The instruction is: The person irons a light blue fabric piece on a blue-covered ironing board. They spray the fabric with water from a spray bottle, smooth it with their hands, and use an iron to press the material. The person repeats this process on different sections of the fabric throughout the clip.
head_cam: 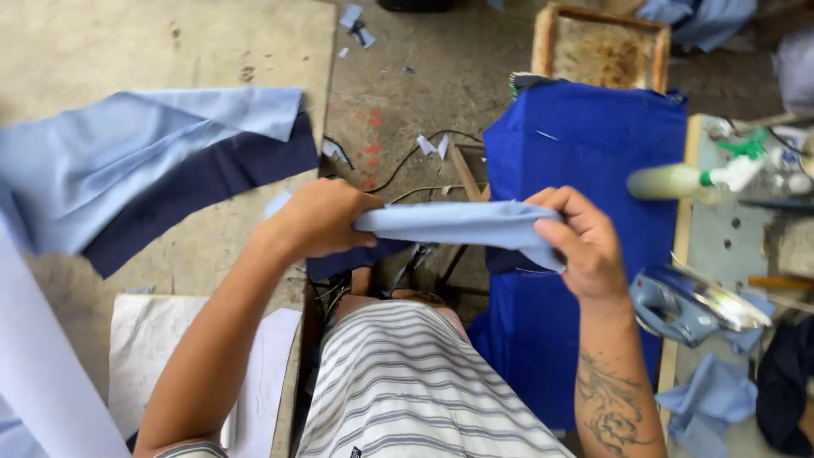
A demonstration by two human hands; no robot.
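head view, looking straight down over striped shorts (407, 382) at a sewing bench: left hand (318, 219) and right hand (581, 242) both closed around a light blue fabric piece (458, 222), stretched level between them above the lap. left fist gripping one end, a dark navy edge hanging just below it; right fingers (555, 222) pinched over the other end, thumb beneath. seemingly midway through turning or flattening the piece: already pulled into a narrow band, not yet laid down or pressed. steam iron (691, 304) resting untouched on the table edge (678, 254) at right, just beside the right wrist. pale green spray bottle (687, 181) lying farther back on the same table. royal blue cloth (585, 161) draped over a wooden stool (598, 47) behind the hands. larger two-tone panel (161, 174), light blue over navy, spread on the bench at left, well apart. offcuts scattered on the concrete floor (407, 102); more blue scraps (712, 399) lower right.
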